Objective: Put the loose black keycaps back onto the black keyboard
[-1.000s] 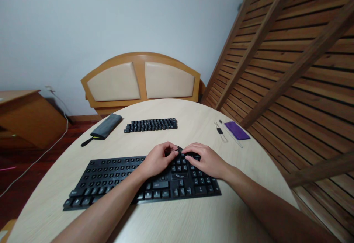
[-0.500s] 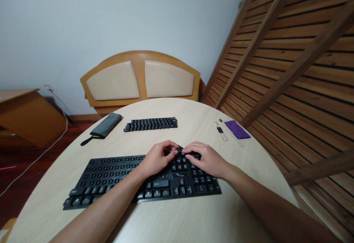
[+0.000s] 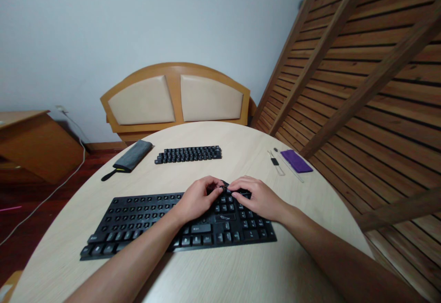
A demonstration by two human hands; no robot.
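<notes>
A black full-size keyboard (image 3: 237, 222) lies on the table in front of me. Many key positions on its left part show bare switches, while keycaps sit on the lower rows and the right side. My left hand (image 3: 199, 198) is over the keyboard's upper edge, thumb and fingers closed in a pinch. Close beside it, my right hand (image 3: 258, 197) is closed too, its fingertips almost meeting the left ones. Something small and dark shows between the fingertips; I cannot make out its kind.
Rows of loose black keycaps (image 3: 188, 154) stand on the round table (image 3: 237, 142). A grey pouch (image 3: 133, 156) lies left of them. To the right are a wire keycap puller (image 3: 275, 162), a thin brush (image 3: 291, 167) and a purple cloth (image 3: 296, 161). A slatted wooden panel (image 3: 361, 110) leans at right.
Almost nothing differs. Both hands stay at the keyboard's upper edge, with only slight finger movement, and the view has shifted a touch.
</notes>
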